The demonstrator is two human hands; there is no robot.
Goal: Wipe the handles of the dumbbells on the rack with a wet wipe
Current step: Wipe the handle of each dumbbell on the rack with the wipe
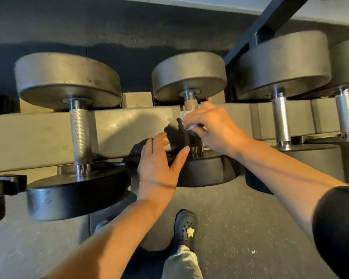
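Now we pinch the wet wipe (186,119) in our right hand (214,129) against the middle dumbbell's handle (190,105), centre of frame, while our left hand (159,164) rests open on its near weight (206,170).
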